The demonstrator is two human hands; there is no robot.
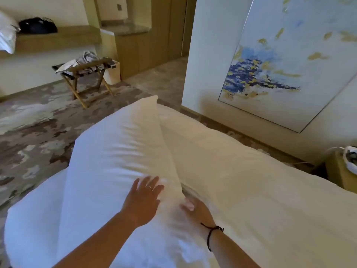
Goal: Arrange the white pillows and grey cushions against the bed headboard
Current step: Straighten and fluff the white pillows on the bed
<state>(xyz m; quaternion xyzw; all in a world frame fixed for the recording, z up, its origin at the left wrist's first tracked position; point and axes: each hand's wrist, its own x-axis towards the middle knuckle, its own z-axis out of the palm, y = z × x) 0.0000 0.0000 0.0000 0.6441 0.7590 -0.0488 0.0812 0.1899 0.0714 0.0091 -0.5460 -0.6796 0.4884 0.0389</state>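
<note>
A large white pillow (116,151) stands on edge across the middle of the view, tilted toward the left. My left hand (144,198) lies flat on its near face, fingers straight and spread. My right hand (195,208) is at the pillow's right edge, thumb on top and fingers tucked under where the pillow meets the bed (251,190). A second white pillow (32,225) lies lower left, partly behind the first. No grey cushions and no headboard are in view.
A wooden luggage rack (87,74) with cloth on it stands on the patterned carpet (29,132) at the back left. A black bag (37,26) sits on a wall shelf. A bedside table (340,171) is at right under a large painting (289,60).
</note>
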